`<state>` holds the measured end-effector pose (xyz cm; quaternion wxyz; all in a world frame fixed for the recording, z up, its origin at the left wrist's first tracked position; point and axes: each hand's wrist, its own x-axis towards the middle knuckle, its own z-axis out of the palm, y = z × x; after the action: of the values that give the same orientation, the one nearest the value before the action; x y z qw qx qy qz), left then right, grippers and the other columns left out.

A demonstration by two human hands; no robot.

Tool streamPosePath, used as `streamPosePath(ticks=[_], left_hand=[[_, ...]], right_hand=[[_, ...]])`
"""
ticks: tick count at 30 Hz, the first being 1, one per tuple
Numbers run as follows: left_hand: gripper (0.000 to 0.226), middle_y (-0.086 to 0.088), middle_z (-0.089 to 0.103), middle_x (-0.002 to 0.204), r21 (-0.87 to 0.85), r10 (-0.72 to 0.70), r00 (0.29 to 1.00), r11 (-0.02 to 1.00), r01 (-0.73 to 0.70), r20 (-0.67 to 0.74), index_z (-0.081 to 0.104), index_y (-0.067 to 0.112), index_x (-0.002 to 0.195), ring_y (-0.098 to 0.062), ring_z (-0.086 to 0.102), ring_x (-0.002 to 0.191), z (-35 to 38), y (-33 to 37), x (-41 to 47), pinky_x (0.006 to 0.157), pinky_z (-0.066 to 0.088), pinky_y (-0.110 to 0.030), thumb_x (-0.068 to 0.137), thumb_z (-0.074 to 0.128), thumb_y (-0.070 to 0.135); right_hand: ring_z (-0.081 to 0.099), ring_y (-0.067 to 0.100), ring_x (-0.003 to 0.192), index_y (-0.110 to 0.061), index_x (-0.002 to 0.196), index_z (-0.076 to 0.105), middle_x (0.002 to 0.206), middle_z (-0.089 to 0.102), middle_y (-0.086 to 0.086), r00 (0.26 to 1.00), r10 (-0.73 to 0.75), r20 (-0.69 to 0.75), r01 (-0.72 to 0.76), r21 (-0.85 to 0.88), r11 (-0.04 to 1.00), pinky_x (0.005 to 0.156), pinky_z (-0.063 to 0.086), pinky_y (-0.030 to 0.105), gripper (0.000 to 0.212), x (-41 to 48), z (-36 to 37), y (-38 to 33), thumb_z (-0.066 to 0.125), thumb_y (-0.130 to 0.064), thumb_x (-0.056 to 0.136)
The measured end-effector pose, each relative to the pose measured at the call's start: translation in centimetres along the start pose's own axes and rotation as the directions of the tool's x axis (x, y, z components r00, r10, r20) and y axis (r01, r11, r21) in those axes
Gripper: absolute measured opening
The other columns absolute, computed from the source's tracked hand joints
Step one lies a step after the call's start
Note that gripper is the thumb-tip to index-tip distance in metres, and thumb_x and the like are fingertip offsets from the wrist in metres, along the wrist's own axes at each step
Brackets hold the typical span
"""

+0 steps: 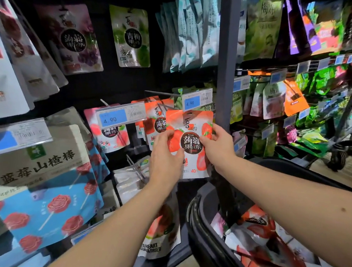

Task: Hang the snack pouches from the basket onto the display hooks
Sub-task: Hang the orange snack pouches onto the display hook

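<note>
Nearest, at lower right, red pouches (260,227) are seen lying in the basket (199,222). Farther out, one strawberry pouch (192,144) is held upright, its side edges pinched by the fingers of the left hand (164,155) and right hand (218,144), its top just below a price tag (197,100), before hung pouches (156,122).

A glossy red-and-white strawberry jelly pouch (192,144) with a round black label stands upright, its front to the camera. The left hand (165,155) grips its 9 o'clock edge and the right hand (218,144) its 3 o'clock edge. At its 11 o'clock a thin metal display hook (161,93) juts out, with matching hung pouches (156,124) just below. At its 5 o'clock a dark plastic basket (201,226) holds more red-and-white pouches (260,232), lying jumbled.
</note>
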<state>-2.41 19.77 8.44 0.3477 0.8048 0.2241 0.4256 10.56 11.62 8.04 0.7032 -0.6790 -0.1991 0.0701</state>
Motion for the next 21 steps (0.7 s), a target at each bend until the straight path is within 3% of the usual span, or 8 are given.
streamPosePath(ticks=[4,7,9,13,17,19,21], left_hand=[[0.061,0.015,0.045,0.138,0.008,0.012,0.999,1.000,-0.013,0.038,0.044,0.024,0.145,0.001,0.045,0.121,0.2,-0.6,-0.3,0.102,0.038,-0.020,0.090,0.071,0.019],[0.070,0.010,0.041,0.140,0.007,0.019,0.995,1.000,-0.020,0.095,0.040,0.023,0.147,0.000,0.042,0.126,0.2,-1.9,-1.0,0.104,0.035,-0.018,0.085,0.071,0.009],[0.068,0.007,0.043,0.136,-0.030,0.048,0.997,0.998,-0.047,0.053,0.045,0.021,0.143,-0.005,0.045,0.126,0.3,-2.3,-1.3,0.108,0.036,-0.017,0.084,0.070,0.000],[0.064,0.008,0.043,0.134,-0.062,0.093,0.996,0.994,-0.092,-0.001,0.046,0.020,0.142,0.001,0.044,0.124,0.7,-1.3,-1.1,0.103,0.028,0.000,0.086,0.067,-0.002],[0.067,0.009,0.042,0.139,-0.066,0.091,0.996,0.994,-0.091,-0.009,0.045,0.019,0.146,-0.002,0.043,0.129,0.7,-0.7,-0.3,0.105,0.027,-0.002,0.086,0.067,-0.001],[0.067,0.008,0.041,0.141,-0.068,0.062,0.998,0.996,-0.062,-0.003,0.044,0.019,0.147,-0.004,0.043,0.131,0.7,-0.7,0.0,0.108,0.030,-0.008,0.087,0.067,0.001],[0.067,0.007,0.041,0.144,-0.064,0.038,0.999,0.997,-0.038,-0.012,0.044,0.017,0.149,-0.005,0.042,0.132,0.8,-0.6,0.1,0.106,0.026,-0.002,0.088,0.066,0.001]], right_hand=[[0.069,0.016,0.112,-0.025,0.140,0.056,0.122,0.071,-0.004,0.999,-0.048,0.005,0.049,-0.071,0.996,0.097,0.057,0.048,0.051,-0.1,0.1,0.5,0.066,-0.018,0.091],[0.068,0.012,0.107,-0.031,0.135,0.056,0.116,0.070,-0.009,0.992,-0.122,0.014,0.123,-0.144,0.982,0.096,0.057,0.044,0.046,-1.6,0.1,1.2,0.064,-0.019,0.091],[0.065,0.015,0.111,-0.029,0.139,0.053,0.121,0.068,-0.005,0.990,-0.138,-0.003,0.137,-0.120,0.983,0.100,0.054,0.044,0.050,-2.1,0.2,1.9,0.066,-0.017,0.092],[0.058,0.016,0.124,-0.023,0.147,0.047,0.135,0.060,-0.001,0.989,-0.140,-0.050,0.134,-0.102,0.986,0.108,0.048,0.041,0.054,-1.4,0.4,0.9,0.064,-0.015,0.096],[0.063,0.021,0.110,-0.025,0.145,0.048,0.121,0.064,0.005,0.987,-0.143,-0.071,0.135,-0.107,0.985,0.096,0.054,0.040,0.054,-1.2,0.1,-0.1,0.066,-0.019,0.095],[0.061,0.016,0.102,-0.023,0.142,0.046,0.114,0.060,0.002,0.989,-0.130,-0.078,0.120,-0.114,0.986,0.086,0.051,0.026,0.051,-1.0,0.0,-0.2,0.067,-0.020,0.096],[0.058,0.008,0.093,-0.021,0.135,0.046,0.107,0.057,-0.002,0.987,-0.127,-0.095,0.116,-0.121,0.986,0.078,0.046,0.019,0.046,-1.1,0.1,-0.5,0.069,-0.020,0.096]])
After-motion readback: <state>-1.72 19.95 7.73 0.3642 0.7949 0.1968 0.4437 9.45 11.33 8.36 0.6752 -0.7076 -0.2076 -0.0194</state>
